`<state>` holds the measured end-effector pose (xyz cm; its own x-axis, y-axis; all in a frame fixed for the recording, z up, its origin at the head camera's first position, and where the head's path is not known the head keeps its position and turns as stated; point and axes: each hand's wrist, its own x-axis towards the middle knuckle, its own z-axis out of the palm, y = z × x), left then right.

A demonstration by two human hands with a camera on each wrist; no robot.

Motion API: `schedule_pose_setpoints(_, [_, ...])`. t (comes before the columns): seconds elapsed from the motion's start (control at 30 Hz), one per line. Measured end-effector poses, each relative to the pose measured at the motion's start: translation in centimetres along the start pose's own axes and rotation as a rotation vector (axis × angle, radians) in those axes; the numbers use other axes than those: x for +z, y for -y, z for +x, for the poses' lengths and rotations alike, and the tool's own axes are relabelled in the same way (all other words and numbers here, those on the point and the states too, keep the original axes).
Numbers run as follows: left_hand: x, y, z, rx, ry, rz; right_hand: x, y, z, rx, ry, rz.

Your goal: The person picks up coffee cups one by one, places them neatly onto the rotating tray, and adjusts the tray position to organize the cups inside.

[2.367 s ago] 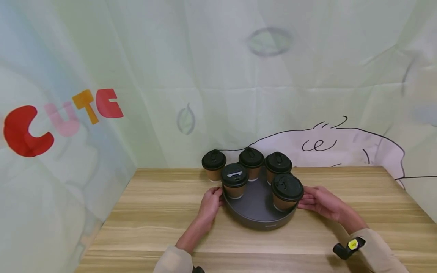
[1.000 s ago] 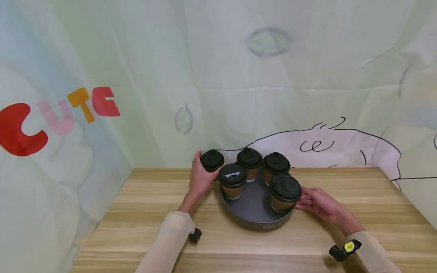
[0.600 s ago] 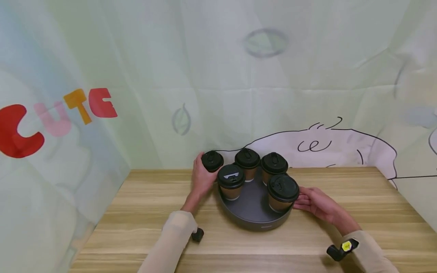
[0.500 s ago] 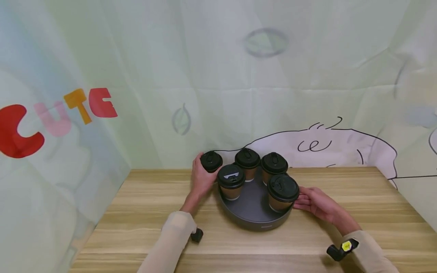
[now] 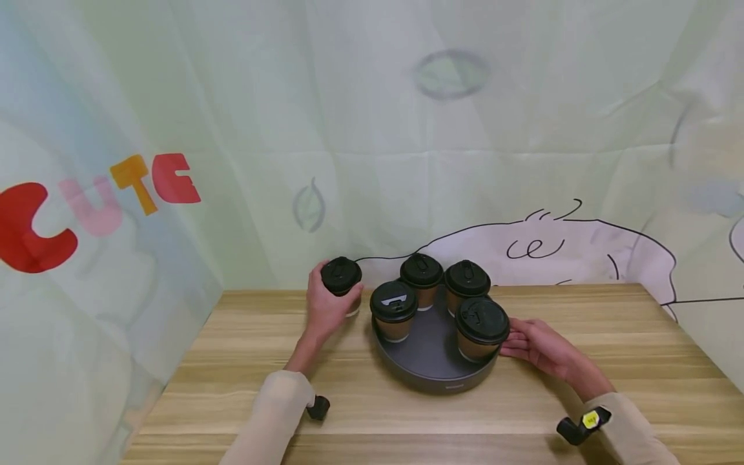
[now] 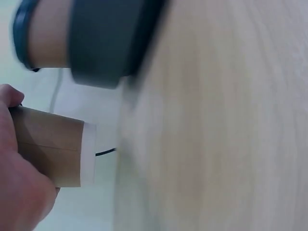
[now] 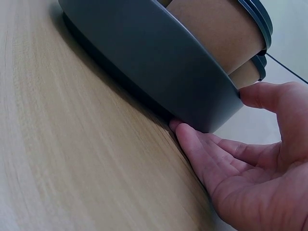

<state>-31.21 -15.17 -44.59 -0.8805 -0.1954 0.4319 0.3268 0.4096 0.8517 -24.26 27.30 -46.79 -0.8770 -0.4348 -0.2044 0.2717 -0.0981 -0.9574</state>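
Observation:
My left hand (image 5: 327, 307) grips a paper coffee cup (image 5: 341, 276) with a black lid, to the left of the round dark grey tray (image 5: 433, 358). In the left wrist view the held cup (image 6: 50, 144) shows its brown sleeve and white base, which appears clear of the table. My right hand (image 5: 540, 349) holds the tray's right side. Seen from the right wrist, that hand (image 7: 255, 159) has its thumb at the rim and fingers at the lower edge of the tray (image 7: 159, 62).
Several lidded paper cups stand on the tray, among them a front-left cup (image 5: 395, 310) with a silvery mark on its lid and a larger front-right cup (image 5: 481, 328). The wooden table (image 5: 244, 361) meets a printed curtain (image 5: 261, 161) behind.
My left hand left the tray's side, took hold of the cup at the back left and carried it leftward, away from the tray. The right hand stayed on the tray.

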Motion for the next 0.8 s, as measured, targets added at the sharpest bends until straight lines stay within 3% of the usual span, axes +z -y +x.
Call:
schedule_pose_setpoints(0.27, [-2.9, -2.8, -1.0, -0.006, -0.012, -0.141, -0.2, -0.1, 0.0, -0.006, -0.011, 0.013])
schedule_pose_setpoints(0.4, [-3.4, -4.2, -1.8, 0.023, -0.009, -0.183, -0.2, -0.3, 0.1, -0.009, -0.005, 0.007])
schedule_pose_setpoints(0.57, [-3.0, -6.5, -3.0, 0.115, -0.02, -0.204, -0.2, -0.4, 0.1, -0.003, -0.01, 0.0])
schedule_pose_setpoints(0.8, [-1.4, -10.8, -5.1, 0.315, -0.026, -0.243, -0.2, -0.3, 0.1, -0.014, -0.009, 0.01])
